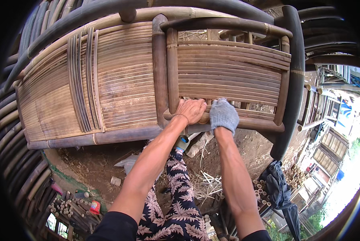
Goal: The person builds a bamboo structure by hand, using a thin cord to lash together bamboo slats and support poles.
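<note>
A dark bamboo frame (173, 68) with a panel of narrow brown slats (228, 66) lies before me, joined to a long bamboo bench (126, 74). At the panel's near edge, my bare left hand (191, 110) is closed, its fingers bent over a bamboo slat into the gap; the fingertips are hidden. Just right of it, my right hand (224, 115), in a grey knitted glove, closes on the slat (250, 113) along the same edge. A thick near rail (260, 123) runs below both hands.
Loose dark strips (79, 84) lie across the bench slats. Bamboo poles (13, 132) are stacked at left. Shavings (208, 184) litter the ground by my legs. A black plastic sheet (282, 188) hangs over cut bamboo at right. Bamboo furniture (322, 104) stands farther right.
</note>
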Demonstrator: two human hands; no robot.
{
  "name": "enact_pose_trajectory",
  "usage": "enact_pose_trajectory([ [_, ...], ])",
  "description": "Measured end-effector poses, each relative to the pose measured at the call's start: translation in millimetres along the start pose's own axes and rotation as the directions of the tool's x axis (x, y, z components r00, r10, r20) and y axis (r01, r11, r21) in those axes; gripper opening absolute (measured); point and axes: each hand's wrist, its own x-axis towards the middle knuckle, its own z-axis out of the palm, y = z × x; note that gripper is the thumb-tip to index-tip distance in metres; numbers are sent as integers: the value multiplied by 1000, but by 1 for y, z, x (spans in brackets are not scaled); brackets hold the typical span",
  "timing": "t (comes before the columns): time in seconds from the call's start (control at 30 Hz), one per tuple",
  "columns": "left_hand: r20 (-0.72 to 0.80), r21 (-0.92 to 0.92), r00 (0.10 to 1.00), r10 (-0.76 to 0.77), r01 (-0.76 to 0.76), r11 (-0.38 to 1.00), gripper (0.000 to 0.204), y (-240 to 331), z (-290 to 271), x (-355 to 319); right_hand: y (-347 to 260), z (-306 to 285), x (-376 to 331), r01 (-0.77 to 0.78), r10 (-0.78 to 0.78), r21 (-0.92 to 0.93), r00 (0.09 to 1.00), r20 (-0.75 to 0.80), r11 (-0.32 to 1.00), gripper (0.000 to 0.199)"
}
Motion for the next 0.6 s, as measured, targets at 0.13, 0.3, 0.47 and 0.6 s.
enact_pose_trajectory([
  [0.13, 140, -40, 990, 6, 0, 999, 46, -9, 2, 13, -1, 36, 23, 406, -369, -163, 904, 216, 899, 29],
  [0.3, 148, -39, 985, -82, 89, 995, 43, 3, 3, 20, 30, 28, 50, 540, -567, 185, 733, 377, 821, 10],
  [0.47, -295, -158, 949, -116, 71, 985, 31, 20, 33, 6, 37, 21, 48, 732, -688, -66, 664, 294, 678, 24],
  [0.6, -435, -471, 888, -152, -80, 879, 23, 5, 25, -6, 35, 12, 8, 368, -367, 136, 930, -39, 920, 30],
])
